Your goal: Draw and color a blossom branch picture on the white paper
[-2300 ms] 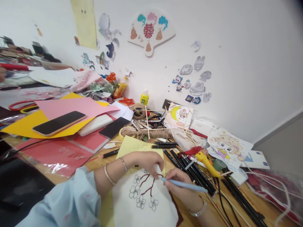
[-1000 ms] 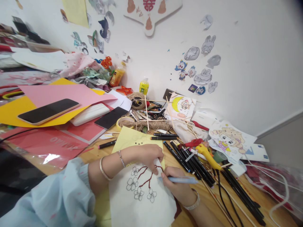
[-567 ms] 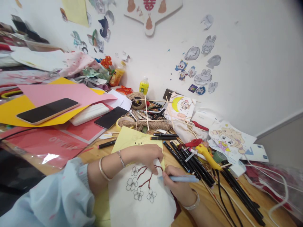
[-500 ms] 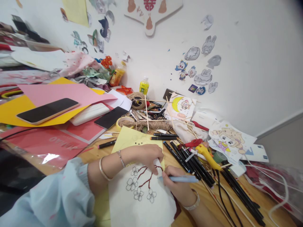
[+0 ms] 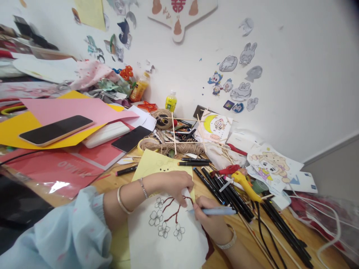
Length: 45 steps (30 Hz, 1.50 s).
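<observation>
My right hand (image 5: 209,216) grips a pale blue pen (image 5: 220,211), its tip at or just above the white paper (image 5: 165,254). My left hand (image 5: 176,185) rests over the top of that sheet, thumb apart from the bent fingers, and covers part of the drawing. On the sheet are reddish-brown branches (image 5: 177,213) and several black-outlined, uncoloured flowers (image 5: 163,229). Beneath lies a yellow sheet (image 5: 151,158) with a small face drawn on it. A dark red edge shows under the paper's right side.
Black markers (image 5: 232,198) and a yellow glue gun (image 5: 248,186) lie to the right. Beyond the paper are twine (image 5: 185,148), thin sticks and a dark phone (image 5: 131,139). Another phone (image 5: 56,130) rests on coloured paper at left. Two bottles stand by the wall.
The pen and my right hand have shifted very slightly to the right. My left hand stays in place on the paper.
</observation>
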### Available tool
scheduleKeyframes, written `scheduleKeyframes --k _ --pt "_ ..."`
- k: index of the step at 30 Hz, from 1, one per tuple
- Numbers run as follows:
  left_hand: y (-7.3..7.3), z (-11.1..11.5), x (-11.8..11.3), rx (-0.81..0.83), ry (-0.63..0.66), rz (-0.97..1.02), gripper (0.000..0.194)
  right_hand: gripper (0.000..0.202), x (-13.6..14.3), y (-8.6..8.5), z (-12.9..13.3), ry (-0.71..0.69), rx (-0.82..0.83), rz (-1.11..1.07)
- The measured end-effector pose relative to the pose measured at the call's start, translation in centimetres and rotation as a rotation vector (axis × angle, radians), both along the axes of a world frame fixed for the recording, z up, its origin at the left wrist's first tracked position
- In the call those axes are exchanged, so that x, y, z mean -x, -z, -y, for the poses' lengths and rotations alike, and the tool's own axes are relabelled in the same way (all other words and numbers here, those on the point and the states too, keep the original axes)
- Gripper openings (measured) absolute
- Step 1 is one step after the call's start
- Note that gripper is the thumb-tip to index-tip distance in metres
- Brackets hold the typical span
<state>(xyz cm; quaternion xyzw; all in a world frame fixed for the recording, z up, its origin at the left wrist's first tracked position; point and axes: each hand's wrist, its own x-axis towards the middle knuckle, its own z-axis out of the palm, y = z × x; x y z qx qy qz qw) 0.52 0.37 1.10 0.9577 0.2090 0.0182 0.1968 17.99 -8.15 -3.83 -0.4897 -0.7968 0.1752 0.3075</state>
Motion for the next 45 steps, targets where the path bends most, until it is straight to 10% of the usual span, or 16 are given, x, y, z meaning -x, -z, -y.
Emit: scheduleKeyframes --k 45 --pt "0.45 -0.20 0.08 -0.024 0.027 0.015 0.032 0.033 -0.16 0.22 -0.11 -0.024 0.091 -0.018"
